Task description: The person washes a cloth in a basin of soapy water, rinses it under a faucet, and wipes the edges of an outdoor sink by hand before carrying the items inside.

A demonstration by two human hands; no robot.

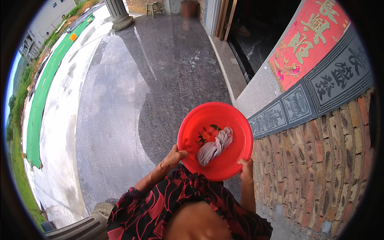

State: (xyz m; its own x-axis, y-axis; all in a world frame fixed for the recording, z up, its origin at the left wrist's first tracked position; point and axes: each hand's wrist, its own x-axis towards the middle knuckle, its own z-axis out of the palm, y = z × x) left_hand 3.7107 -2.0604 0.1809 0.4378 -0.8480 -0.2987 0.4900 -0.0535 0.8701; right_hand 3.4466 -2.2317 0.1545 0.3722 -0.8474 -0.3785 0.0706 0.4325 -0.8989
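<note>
Both hands grip a round red plastic basin point(216, 109) in front of my body. My left hand point(174, 156) has hold of the rim at the lower left. On the right, the thumb of my right hand point(246, 168) lies over the rim, with its other fingers hidden outside and beneath. A twisted, pale grey cloth point(213, 148) rests in the basin, slanting from lower left to upper right. Beside the cloth, a red flower pattern with dark green leaves point(208, 134) shows on the bottom. The inside is shiny; whether it holds water I cannot tell.
A brick wall point(303, 168) with carved stone panels runs close along my right. Ahead on that side is a dark doorway point(255, 33) with a raised sill point(229, 66). Grey tiles point(162, 111) cover the floor. A fluted column point(118, 13) and small stool point(153, 7) stand farther off.
</note>
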